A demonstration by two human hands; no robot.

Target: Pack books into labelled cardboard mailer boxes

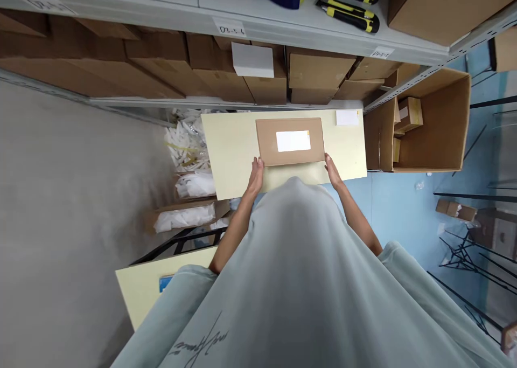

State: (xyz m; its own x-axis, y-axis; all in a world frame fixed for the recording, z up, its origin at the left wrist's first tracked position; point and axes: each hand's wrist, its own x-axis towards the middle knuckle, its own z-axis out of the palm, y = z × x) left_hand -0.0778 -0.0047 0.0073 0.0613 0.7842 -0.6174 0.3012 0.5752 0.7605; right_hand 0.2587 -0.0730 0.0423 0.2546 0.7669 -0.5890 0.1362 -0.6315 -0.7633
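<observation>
A flat brown cardboard box (290, 127) with a white label (293, 140) lies on a pale yellow table (232, 147). My left hand (256, 175) grips the box's near left corner, fingers curled against its edge. My right hand (332, 171) holds the near right corner the same way. My pale shirt hides the table's near edge and my lower arms.
A small white slip (347, 117) lies at the table's far right. An open carton (428, 123) stands to the right. Shelves with brown boxes (226, 71) and yellow-black utility knives (349, 15) lie beyond. White bagged items (188, 152) sit left of the table.
</observation>
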